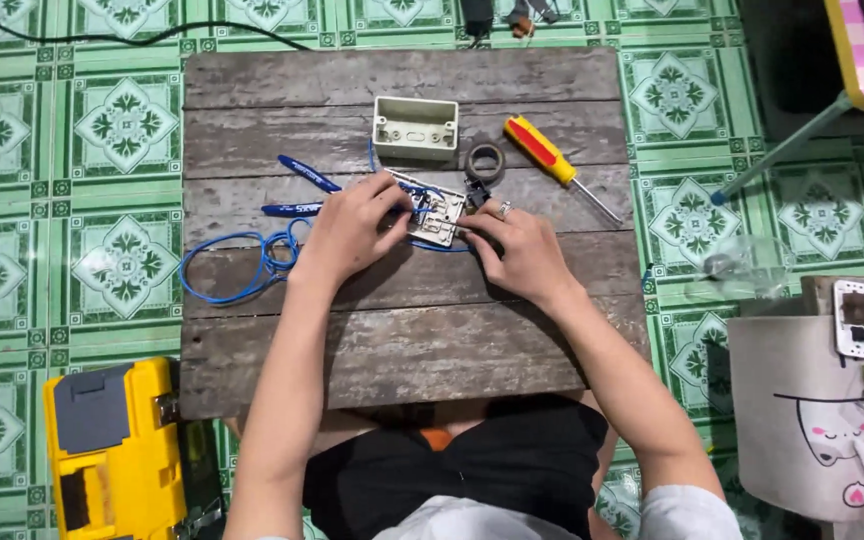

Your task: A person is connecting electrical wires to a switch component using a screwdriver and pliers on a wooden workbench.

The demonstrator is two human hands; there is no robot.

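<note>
1. A white switch plate (439, 217), lying back side up, sat near the middle of the weathered wooden surface (402, 340), with blue wire (242, 265) running into it.
2. The left hand (352, 228) gripped the plate's left edge, fingers closed around it and the wire ends there.
3. The right hand (514, 250), a ring on one finger, pinched the plate's lower right corner with closed fingers.
4. Just behind the plate stood an open cream mounting box (415, 127), hollow side up.
5. A roll of black tape (485, 161) lay just right of the box, close to the right hand's fingertips.
6. A red-and-yellow screwdriver (552, 160) lay slanted beside the tape.
7. Blue-handled pliers (302, 190) rested left of the left hand, above the loose wire coil.
8. On the green patterned floor tiles (122, 130), a yellow toolbox (112, 450) sat at the lower left, well apart from the plate.
</note>
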